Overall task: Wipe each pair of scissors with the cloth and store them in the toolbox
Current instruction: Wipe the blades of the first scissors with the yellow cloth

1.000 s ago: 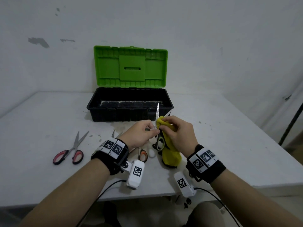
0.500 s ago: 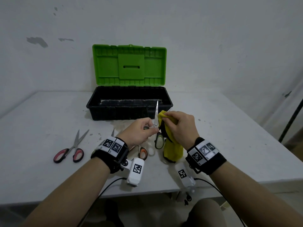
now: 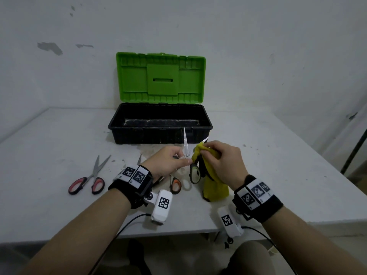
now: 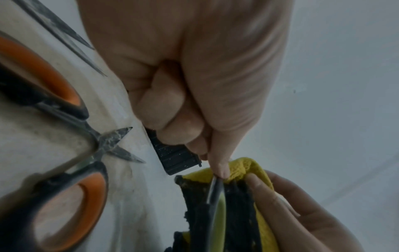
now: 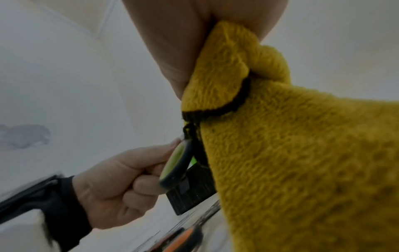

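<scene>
In front of the toolbox my left hand (image 3: pixel 174 159) pinches a pair of green-handled scissors (image 3: pixel 186 144) near the pivot, blades spread and pointing up. Its green and black handle loop (image 5: pixel 175 166) hangs below my fingers. My right hand (image 3: pixel 216 155) grips the yellow cloth (image 3: pixel 215 188) bunched round the right blade; the blade tip pokes out above it. The cloth (image 5: pixel 302 153) hangs down to the table. The black toolbox (image 3: pixel 158 133) stands with its green lid (image 3: pixel 160 77) raised. Red-handled scissors (image 3: pixel 87 181) and orange-handled scissors (image 4: pixel 64 136) lie on the table.
The white table (image 3: pixel 278 165) runs to a wall behind the toolbox. The table's front edge is just below my wrists. A dark pole (image 3: pixel 355 149) leans at the far right. Grit lies on the table in front of the toolbox.
Both hands have risen a little with the scissors. The blades have spread apart, and the cloth now sits on the right blade, away from the upright one.
</scene>
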### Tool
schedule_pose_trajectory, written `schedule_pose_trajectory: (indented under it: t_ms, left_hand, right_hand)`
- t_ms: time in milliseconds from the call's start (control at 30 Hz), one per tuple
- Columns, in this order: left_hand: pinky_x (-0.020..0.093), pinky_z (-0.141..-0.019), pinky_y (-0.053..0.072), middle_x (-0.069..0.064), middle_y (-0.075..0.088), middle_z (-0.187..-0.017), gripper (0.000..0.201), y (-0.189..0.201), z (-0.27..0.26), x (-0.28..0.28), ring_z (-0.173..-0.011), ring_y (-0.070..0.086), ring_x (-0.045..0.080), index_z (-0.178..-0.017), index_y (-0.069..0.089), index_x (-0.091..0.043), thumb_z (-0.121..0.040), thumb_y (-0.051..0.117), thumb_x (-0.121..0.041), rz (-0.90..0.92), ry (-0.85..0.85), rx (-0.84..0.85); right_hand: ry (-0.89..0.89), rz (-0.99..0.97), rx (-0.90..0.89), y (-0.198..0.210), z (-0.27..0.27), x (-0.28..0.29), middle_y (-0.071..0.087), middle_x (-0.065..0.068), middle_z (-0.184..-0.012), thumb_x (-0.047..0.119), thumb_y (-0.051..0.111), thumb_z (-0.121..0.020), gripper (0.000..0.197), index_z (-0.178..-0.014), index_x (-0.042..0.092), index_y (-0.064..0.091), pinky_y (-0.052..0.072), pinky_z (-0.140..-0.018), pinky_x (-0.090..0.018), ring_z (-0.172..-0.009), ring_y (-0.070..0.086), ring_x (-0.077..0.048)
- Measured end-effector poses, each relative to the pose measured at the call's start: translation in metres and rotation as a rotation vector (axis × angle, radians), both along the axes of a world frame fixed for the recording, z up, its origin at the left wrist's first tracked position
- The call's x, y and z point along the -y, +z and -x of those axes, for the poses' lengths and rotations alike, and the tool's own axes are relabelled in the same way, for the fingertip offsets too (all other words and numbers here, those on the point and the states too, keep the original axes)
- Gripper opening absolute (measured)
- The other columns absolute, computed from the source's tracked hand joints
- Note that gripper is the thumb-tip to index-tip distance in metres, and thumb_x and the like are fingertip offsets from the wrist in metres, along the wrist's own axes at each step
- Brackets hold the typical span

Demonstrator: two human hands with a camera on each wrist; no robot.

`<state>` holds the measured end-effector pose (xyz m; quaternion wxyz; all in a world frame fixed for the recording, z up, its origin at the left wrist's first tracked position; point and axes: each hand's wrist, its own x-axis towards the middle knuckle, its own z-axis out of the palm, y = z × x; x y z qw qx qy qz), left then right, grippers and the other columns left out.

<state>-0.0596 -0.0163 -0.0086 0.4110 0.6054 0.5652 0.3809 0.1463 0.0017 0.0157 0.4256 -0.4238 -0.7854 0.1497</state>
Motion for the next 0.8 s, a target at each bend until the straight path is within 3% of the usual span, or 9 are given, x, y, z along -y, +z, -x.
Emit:
schedule_pose_trajectory:
  t_ms: [100,167,367,533,667,767,800]
  left_hand:
    - [0.025,-0.049,0.035,-0.001,0.054,-0.059,0.028,-0.001,0.001,-0.001,-0.050,0.042,0.013,-0.076,0.055,-0.018,-0.088,0.075,-0.034,-0.012,-0.018,-0.009]
    - [0.028,-0.054,0.037,0.002,0.054,-0.065,0.027,-0.001,0.001,-0.001,-0.057,0.046,0.015,-0.075,0.055,-0.018,-0.089,0.074,-0.032,-0.041,-0.049,-0.016]
    - [0.016,-0.050,0.035,-0.016,0.052,-0.050,0.024,0.004,-0.005,0.002,-0.047,0.046,-0.003,-0.080,0.054,-0.009,-0.096,0.066,-0.022,-0.101,-0.105,-0.046]
    - [0.026,-0.067,0.043,-0.013,0.056,-0.066,0.033,0.006,-0.004,0.001,-0.068,0.053,0.005,-0.076,0.051,-0.010,-0.093,0.069,-0.031,-0.185,-0.085,-0.160]
    - [0.036,-0.080,0.050,-0.008,0.065,-0.082,0.031,0.005,0.003,0.001,-0.084,0.062,0.010,-0.073,0.052,-0.019,-0.091,0.069,-0.038,-0.206,-0.054,-0.309]
    - [0.043,-0.091,0.053,-0.001,0.068,-0.086,0.033,0.004,0.005,0.001,-0.092,0.065,0.016,-0.070,0.051,-0.021,-0.091,0.069,-0.039,-0.176,-0.030,-0.302]
    - [0.044,-0.093,0.052,0.000,0.069,-0.087,0.033,0.004,0.005,0.001,-0.092,0.066,0.016,-0.071,0.051,-0.019,-0.091,0.069,-0.038,-0.169,-0.023,-0.291]
  right_hand:
    - [0.044,-0.057,0.057,-0.001,0.006,0.004,0.072,0.007,-0.093,0.024,0.071,-0.085,0.016,-0.100,0.021,0.073,0.046,-0.079,-0.012,-0.084,0.064,-0.006]
    - [0.062,-0.086,0.104,0.000,0.009,0.005,0.072,0.004,-0.094,0.024,0.071,-0.085,0.017,-0.101,0.020,0.074,0.044,-0.079,-0.012,-0.084,0.064,-0.008]
    - [0.038,-0.094,0.142,0.000,0.013,0.004,0.073,-0.001,-0.093,0.024,0.071,-0.084,0.017,-0.099,0.018,0.075,0.051,-0.079,-0.024,-0.083,0.066,-0.016]
    - [-0.061,-0.047,0.110,0.011,0.008,-0.002,0.073,0.002,-0.090,0.026,0.067,-0.086,0.015,-0.097,0.017,0.074,0.042,-0.075,-0.015,-0.081,0.064,-0.011]
    - [-0.230,0.090,0.067,0.022,-0.011,-0.022,0.072,-0.003,-0.088,0.027,0.062,-0.089,0.017,-0.097,0.017,0.073,0.042,-0.074,-0.018,-0.081,0.062,-0.015]
    - [-0.273,0.088,-0.001,0.026,-0.023,-0.024,0.069,0.004,-0.083,0.026,0.063,-0.088,0.013,-0.095,0.019,0.073,0.035,-0.066,0.000,-0.077,0.057,-0.009]
    - [-0.257,0.065,-0.014,0.028,-0.023,-0.019,0.067,0.008,-0.081,0.026,0.064,-0.088,0.012,-0.094,0.020,0.073,0.035,-0.066,0.001,-0.076,0.057,-0.007]
